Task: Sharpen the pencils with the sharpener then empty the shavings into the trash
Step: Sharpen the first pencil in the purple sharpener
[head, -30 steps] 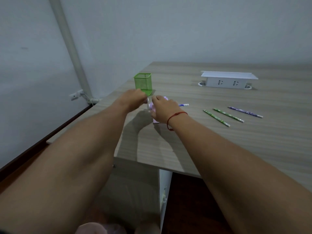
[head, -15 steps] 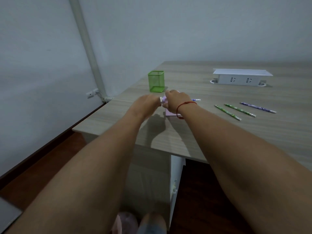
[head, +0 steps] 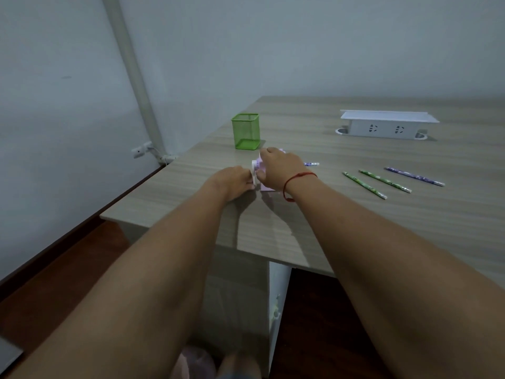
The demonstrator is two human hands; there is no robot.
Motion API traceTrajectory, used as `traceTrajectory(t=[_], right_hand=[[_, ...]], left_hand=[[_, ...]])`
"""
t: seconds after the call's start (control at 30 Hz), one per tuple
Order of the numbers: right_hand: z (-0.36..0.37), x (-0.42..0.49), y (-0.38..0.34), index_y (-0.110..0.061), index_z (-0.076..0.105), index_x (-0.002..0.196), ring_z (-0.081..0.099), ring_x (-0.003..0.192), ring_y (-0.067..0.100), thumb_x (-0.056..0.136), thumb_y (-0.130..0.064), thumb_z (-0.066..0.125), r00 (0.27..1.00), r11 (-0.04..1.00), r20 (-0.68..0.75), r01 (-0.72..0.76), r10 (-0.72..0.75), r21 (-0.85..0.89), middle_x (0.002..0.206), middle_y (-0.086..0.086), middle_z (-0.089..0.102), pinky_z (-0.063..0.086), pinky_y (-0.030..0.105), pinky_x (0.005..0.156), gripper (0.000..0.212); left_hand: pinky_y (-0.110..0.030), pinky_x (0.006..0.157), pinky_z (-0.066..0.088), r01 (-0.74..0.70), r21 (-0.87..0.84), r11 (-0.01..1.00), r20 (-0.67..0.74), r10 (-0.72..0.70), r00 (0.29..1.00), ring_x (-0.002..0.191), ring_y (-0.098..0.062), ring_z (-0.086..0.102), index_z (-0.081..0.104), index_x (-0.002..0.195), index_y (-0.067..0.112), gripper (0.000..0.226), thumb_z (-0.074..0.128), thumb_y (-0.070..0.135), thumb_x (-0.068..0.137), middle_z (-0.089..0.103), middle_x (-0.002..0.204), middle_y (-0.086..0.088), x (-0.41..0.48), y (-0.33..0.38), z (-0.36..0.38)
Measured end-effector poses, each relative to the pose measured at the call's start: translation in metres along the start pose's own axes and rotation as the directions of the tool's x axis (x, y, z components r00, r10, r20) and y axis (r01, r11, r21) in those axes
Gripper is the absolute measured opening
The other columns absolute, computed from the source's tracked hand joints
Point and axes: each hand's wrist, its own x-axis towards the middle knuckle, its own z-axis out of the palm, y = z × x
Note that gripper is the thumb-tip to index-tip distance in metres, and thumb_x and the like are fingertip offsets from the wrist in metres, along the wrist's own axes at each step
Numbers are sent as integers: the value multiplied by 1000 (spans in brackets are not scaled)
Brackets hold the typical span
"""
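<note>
Pale wood-grain desk [head: 355,228], grey walls [head: 300,45], reddish-brown floor [head: 68,269]

There is 1 view, a wide-angle camera worn on the person's head, facing forward and tilted down. It looks along both outstretched forearms, which enter from the bottom corners and converge mid-frame where the left hand [head: 233,183] and right hand [head: 281,170] meet on the sharpener [head: 258,167]. The table [head: 328,228] is seen from above at a slant, with its near-left corner toward the camera and its far edge at the wall [head: 300,50]. The floor [head: 54,255] shows lower left, and the bottom edge reaches the person's blurred feet [head: 237,363].
</note>
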Motion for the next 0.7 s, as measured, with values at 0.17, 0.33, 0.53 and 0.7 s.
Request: traceTrajectory(t=[0.17, 0.33, 0.53, 0.7], right_hand=[[4, -2, 2, -7, 48, 126, 53, 116, 34, 94, -30, 45, 999, 1000, -28, 19, -19, -2, 134, 10, 51, 44, 39, 89, 39], [7, 0, 3, -9, 48, 128, 55, 113, 37, 95, -31, 44, 999, 1000, -43, 1, -1, -17, 135, 9, 50, 45, 42, 89, 40], [0, 4, 2, -11, 49, 127, 54, 118, 33, 97, -34, 44, 1000, 1000, 12, -8, 8, -2, 135, 9, 51, 45, 42, 92, 39], [-5, 5, -1, -11, 50, 126, 54, 119, 33, 97, -36, 44, 999, 999, 41, -33, 33, -10, 133, 10, 53, 46, 44, 95, 39]], left_hand=[[-36, 77, 45, -35, 123, 992, -39, 40, 998, 97, -37, 62, 65, 105, 7, 23, 50, 19, 92, 66, 104, -20, 20, -9, -6], [-38, 74, 46, -78, 278, 957, -181, 132, 975, 97, -38, 62, 66, 103, 7, 26, 46, 22, 96, 66, 104, -21, 33, -13, -41], [-42, 74, 48, -62, 357, 932, -302, 178, 936, 94, -40, 62, 65, 108, 11, 25, 43, 17, 98, 66, 100, -21, 16, -6, -44], [-43, 74, 48, -101, 306, 947, -345, 209, 915, 94, -41, 62, 65, 105, 7, 24, 44, 17, 98, 66, 100, -24, -10, 3, -46]])
